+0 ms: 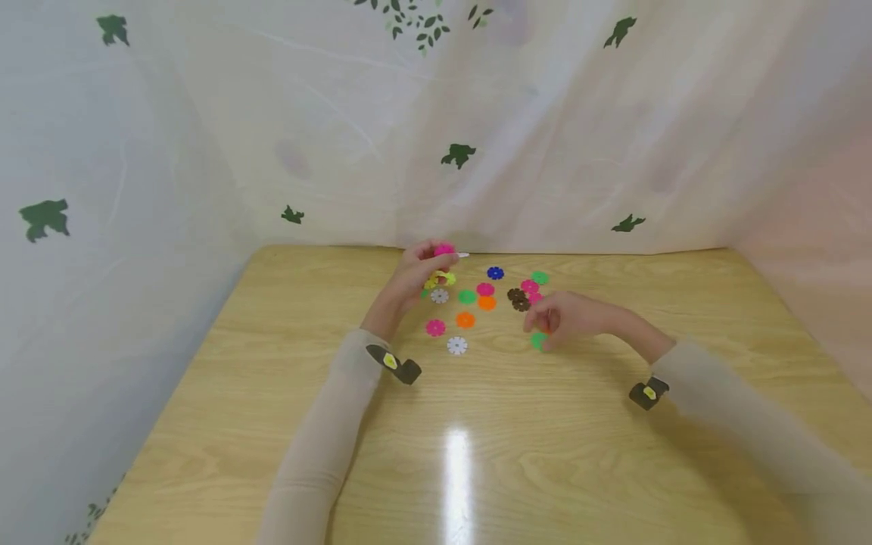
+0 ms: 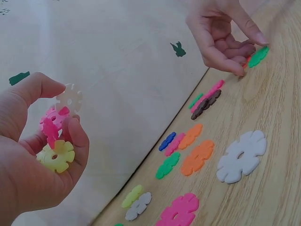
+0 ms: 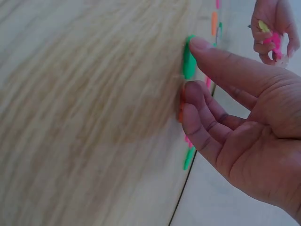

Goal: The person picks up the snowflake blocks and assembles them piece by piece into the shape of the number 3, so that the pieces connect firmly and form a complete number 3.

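My left hand (image 1: 417,276) holds a small cluster of notched plastic flower discs above the far part of the table. In the left wrist view, a white disc (image 2: 70,100) lies at the thumb tip, with pink discs (image 2: 52,121) and a yellow disc (image 2: 57,157) against the fingers; how they join is partly hidden. My right hand (image 1: 575,314) is low over the tabletop at the right of the scattered discs. Its thumb tip is at the edge of a green disc (image 3: 189,63), and its bent fingertips are beside an orange disc (image 3: 181,106), partly covered by them.
More loose discs lie on the wooden table (image 1: 518,431): a white disc (image 1: 457,345), a pink disc (image 1: 436,328), an orange disc (image 1: 465,319), a blue disc (image 1: 495,272) and brown discs (image 1: 521,304). A pale patterned curtain (image 1: 545,151) stands behind the table's far edge.
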A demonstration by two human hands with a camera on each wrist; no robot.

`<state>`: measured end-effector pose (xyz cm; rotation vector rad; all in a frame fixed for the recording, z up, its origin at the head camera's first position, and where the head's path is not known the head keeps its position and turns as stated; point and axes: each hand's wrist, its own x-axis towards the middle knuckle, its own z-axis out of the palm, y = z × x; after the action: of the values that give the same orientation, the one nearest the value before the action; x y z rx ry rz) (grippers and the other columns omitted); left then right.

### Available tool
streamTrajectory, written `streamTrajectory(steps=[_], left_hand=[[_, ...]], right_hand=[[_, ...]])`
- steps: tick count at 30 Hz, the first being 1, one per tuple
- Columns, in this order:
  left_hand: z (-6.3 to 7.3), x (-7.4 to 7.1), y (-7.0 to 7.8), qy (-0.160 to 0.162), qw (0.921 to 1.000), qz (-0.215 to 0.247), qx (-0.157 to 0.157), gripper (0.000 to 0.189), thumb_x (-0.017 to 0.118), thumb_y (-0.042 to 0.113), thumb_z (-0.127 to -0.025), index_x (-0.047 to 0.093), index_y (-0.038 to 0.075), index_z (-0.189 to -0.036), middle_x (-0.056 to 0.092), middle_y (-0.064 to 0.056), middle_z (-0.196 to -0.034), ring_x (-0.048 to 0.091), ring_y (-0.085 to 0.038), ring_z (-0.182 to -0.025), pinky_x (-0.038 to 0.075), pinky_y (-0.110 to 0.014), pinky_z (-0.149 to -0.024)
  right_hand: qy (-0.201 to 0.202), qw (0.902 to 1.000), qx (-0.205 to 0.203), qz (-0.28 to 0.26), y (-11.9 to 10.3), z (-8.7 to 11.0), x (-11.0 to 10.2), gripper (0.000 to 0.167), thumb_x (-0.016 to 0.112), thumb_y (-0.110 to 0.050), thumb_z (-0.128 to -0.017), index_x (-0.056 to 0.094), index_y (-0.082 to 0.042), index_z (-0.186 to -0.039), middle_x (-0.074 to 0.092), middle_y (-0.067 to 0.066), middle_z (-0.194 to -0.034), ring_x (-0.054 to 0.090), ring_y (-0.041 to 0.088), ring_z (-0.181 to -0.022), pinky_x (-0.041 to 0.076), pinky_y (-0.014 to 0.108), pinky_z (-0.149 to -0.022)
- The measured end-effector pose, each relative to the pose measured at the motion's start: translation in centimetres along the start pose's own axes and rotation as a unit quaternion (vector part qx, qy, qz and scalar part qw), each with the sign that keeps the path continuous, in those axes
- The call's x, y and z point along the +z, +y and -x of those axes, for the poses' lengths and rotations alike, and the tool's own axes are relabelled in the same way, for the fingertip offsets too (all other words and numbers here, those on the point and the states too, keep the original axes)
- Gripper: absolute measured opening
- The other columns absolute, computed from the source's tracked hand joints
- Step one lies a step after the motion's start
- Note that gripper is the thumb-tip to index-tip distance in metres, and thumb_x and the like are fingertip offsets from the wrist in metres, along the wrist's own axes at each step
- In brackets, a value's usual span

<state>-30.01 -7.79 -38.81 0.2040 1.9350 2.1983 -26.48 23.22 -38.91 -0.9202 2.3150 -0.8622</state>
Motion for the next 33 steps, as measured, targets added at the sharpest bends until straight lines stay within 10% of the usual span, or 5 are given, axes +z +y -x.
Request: streamTrajectory(steps=[13, 22, 26, 33], left_hand=[[0.2, -0.1, 0.5, -0.004, 1.0, -0.005, -0.005, 0.007, 0.069, 0.011, -0.096, 0.066, 0.013, -0.102, 0.062, 0.002, -0.092, 0.054, -0.014, -0.082, 0.05, -0.022, -0.067], [0.2, -0.1, 0.4, 0.005, 0.9999, -0.004, -0.016, 0.038, 0.068, 0.011, -0.097, 0.057, -0.008, -0.127, 0.063, 0.002, -0.092, 0.056, -0.013, -0.081, 0.053, -0.018, -0.066], [0.3, -0.2, 0.4, 0.009, 0.9998, -0.005, -0.019, 0.029, 0.068, 0.013, -0.097, 0.062, -0.003, -0.121, 0.062, 0.002, -0.091, 0.055, -0.013, -0.081, 0.053, -0.018, -0.067], [0.0, -0.2, 0.3, 0.008, 0.9998, 0.001, -0.017, 0.01, 0.069, 0.014, -0.095, 0.066, 0.011, -0.105, 0.06, 0.003, -0.089, 0.055, -0.011, -0.08, 0.052, -0.018, -0.065]], right_hand=[[0.079, 0.9968, -0.001, 0.011, 0.4, -2.5, 0.9, 0.023, 0.082, 0.002, -0.08, 0.067, -0.002, -0.097, 0.065, 0.011, -0.09, 0.057, 0.017, -0.08, 0.05, 0.021, -0.068], [0.143, 0.9893, 0.026, -0.018, -1.5, -4.4, 0.2, 0.01, 0.073, -0.001, -0.09, 0.068, -0.002, -0.099, 0.066, 0.01, -0.09, 0.059, 0.019, -0.08, 0.054, 0.023, -0.072], [0.223, 0.9699, -0.001, -0.099, -3.1, -5.4, -0.7, 0.018, 0.07, -0.007, -0.095, 0.068, 0.002, -0.11, 0.067, 0.014, -0.093, 0.064, 0.021, -0.078, 0.06, 0.029, -0.071], [0.323, 0.9044, -0.051, -0.274, -4.9, -7.4, -0.3, 0.029, 0.069, -0.007, -0.096, 0.063, 0.009, -0.12, 0.072, 0.001, -0.09, 0.074, 0.013, -0.077, 0.064, 0.028, -0.074]])
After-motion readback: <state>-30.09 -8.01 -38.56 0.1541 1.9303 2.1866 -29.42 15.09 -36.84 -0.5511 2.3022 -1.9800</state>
